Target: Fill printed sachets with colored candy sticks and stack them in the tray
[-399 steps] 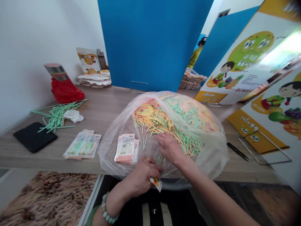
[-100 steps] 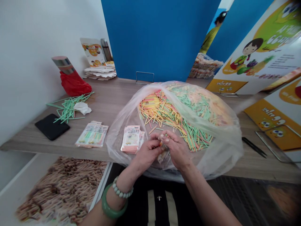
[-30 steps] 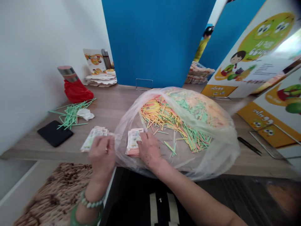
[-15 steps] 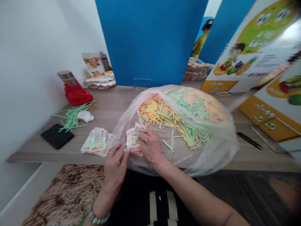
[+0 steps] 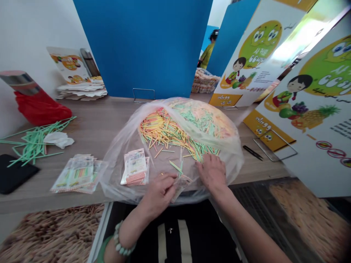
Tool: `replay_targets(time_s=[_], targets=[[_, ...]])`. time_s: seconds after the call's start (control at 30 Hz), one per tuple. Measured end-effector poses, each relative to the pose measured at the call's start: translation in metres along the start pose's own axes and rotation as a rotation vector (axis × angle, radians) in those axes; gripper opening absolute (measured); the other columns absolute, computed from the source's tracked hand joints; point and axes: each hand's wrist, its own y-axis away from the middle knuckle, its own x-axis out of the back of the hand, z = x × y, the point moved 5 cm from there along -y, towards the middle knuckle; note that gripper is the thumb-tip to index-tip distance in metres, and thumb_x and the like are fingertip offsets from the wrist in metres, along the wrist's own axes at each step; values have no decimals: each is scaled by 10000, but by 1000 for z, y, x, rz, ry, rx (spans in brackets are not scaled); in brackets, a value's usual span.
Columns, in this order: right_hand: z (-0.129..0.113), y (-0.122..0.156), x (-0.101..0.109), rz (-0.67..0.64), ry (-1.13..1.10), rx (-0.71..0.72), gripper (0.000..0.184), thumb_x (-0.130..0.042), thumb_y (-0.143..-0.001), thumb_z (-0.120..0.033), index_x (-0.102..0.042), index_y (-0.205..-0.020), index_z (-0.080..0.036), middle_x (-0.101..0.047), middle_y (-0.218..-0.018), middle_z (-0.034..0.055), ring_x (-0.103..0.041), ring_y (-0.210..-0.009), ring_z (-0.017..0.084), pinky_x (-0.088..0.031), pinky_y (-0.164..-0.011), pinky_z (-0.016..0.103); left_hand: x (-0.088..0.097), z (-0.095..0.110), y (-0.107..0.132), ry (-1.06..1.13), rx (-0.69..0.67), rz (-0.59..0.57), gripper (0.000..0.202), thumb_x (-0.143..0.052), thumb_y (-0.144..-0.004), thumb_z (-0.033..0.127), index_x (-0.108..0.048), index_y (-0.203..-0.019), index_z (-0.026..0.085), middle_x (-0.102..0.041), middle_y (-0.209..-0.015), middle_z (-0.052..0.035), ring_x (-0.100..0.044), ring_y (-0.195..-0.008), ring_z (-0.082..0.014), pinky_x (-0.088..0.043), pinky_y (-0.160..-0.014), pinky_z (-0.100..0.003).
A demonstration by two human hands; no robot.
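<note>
My left hand (image 5: 160,191) is closed on a small clear printed packet (image 5: 181,187) at the front of the table. My right hand (image 5: 213,171) lies over the near right edge of a heap of thin pastel sticks (image 5: 164,128), thumb apart from the fingers; its fingertips are partly hidden. The heap spills from a large clear plastic bag (image 5: 117,146) spread on the table. A stack of flat printed packets (image 5: 135,166) lies on the bag's plastic, left of my left hand. Farther left, packets with coloured sticks inside (image 5: 76,173) are piled.
Long green sticks (image 5: 34,140), a crumpled white tissue (image 5: 59,139), a black flat object (image 5: 13,175) and a red-wrapped flask (image 5: 38,106) stand or lie at left. Black tweezers (image 5: 252,152) rest at right. A blue panel (image 5: 142,47) and printed boards (image 5: 236,73) border the table. Another person (image 5: 208,51) is behind.
My left hand has moved right from the packet stack and now holds one packet. My right hand has left the stack and reached the sticks at right. The view has turned right.
</note>
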Motion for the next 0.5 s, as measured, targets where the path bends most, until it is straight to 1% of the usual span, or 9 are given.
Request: replay_targets(time_s=[0.03,0.07,0.1,0.2,0.27,0.33,0.4,0.43,0.5], targets=[[6,-7,-2,-45,50,-31,339,-573,-914,-351,-633,-1105,-77,-641,-1136,212,-574,-1094,355,-432,-925,445,-7,0,-2,-31,-40,-24,262,-509,-889,188,-580,-637,181,-737,-987,-76,-626,-914,-206,-442,-844,-344],[8,-13,-4,-97,71,-38,352,-562,-920,-350,-626,-1118,-67,-639,-1140,223,-577,-1104,358,-427,-931,442,-12,-2,-4,-56,-61,-33,267,-510,-891,179,-574,-632,179,-742,-974,-74,-629,-902,-207,-436,-852,-354],[8,-19,-7,-154,71,-37,337,-535,-932,-319,-621,-1128,-58,-638,-1143,232,-580,-1115,356,-422,-940,438,-16,-4,-6,-70,-69,-41,269,-512,-898,180,-576,-637,179,-746,-937,-64,-629,-872,-202,-431,-845,-356],[4,-37,-14,-310,18,-32,285,-437,-938,-141,-610,-1137,-32,-638,-1131,257,-597,-1125,348,-425,-932,443,-19,-10,-10,-68,-70,-76,291,-515,-932,208,-581,-651,178,-740,-846,-30,-615,-785,-178,-416,-795,-337],[1,-46,-18,-391,-28,-23,256,-443,-934,-109,-619,-1102,-31,-655,-1069,241,-629,-1067,331,-459,-877,432,-18,-11,-11,-74,-81,-97,318,-521,-940,224,-565,-629,173,-726,-806,-23,-603,-758,-168,-407,-770,-323],[-4,-52,-22,-480,-99,31,213,-514,-960,-213,-628,-1071,-71,-671,-1016,167,-656,-967,268,-502,-814,391,-17,-12,-11,-86,-89,-99,352,-526,-943,237,-536,-598,168,-699,-749,-18,-586,-725,-158,-399,-751,-312],[-9,-54,-24,-563,-161,103,259,-569,-966,-360,-632,-1062,-128,-673,-996,87,-654,-876,199,-536,-768,355,-18,-13,-10,-86,-95,-105,365,-521,-945,239,-524,-588,166,-662,-690,-6,-564,-679,-143,-392,-730,-301],[-9,-55,-22,-573,-157,128,288,-579,-961,-408,-631,-1064,-144,-673,-988,62,-649,-843,176,-547,-753,346,-18,-14,-9,-83,-96,-110,361,-518,-945,237,-527,-591,165,-647,-671,-2,-557,-663,-138,-390,-722,-298],[-5,-58,-14,-508,-55,147,288,-594,-951,-409,-641,-1036,-138,-682,-937,56,-654,-807,171,-545,-731,335,-20,-16,-9,-71,-94,-119,347,-512,-945,237,-551,-607,165,-641,-658,-1,-560,-654,-136,-392,-715,-294]])
